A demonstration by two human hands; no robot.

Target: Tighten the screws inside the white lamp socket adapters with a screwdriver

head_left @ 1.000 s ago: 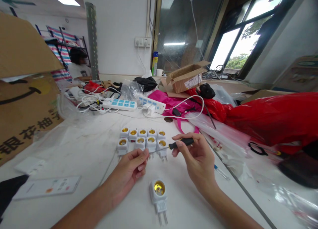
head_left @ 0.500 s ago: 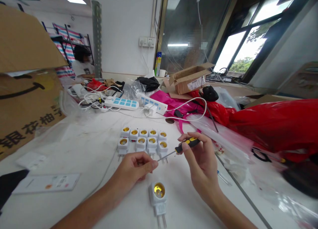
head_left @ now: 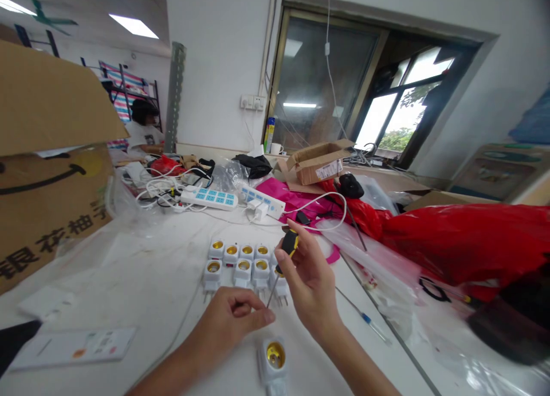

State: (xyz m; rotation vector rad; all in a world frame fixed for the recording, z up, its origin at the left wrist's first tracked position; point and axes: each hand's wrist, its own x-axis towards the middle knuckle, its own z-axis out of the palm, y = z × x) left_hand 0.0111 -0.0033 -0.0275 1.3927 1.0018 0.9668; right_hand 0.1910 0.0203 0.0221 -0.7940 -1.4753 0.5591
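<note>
My right hand grips a screwdriver with a black and yellow handle, tilted nearly upright, its thin shaft pointing down to my left hand. The left hand's thumb and forefinger are pinched together at the shaft's tip; what they hold is too small to see. Just below both hands lies a single white plug-in lamp socket with a brass centre. Behind the hands several matching sockets stand in two rows on the white table.
A large cardboard box stands at the left. White power strips and cables lie at the back, with an open carton. Red plastic bags and clear plastic cover the right. A person sits far back left. A leaflet lies near left.
The screwdriver has swung from nearly level to nearly upright, and my right hand has moved left, closer to my left hand. The view has tilted upward.
</note>
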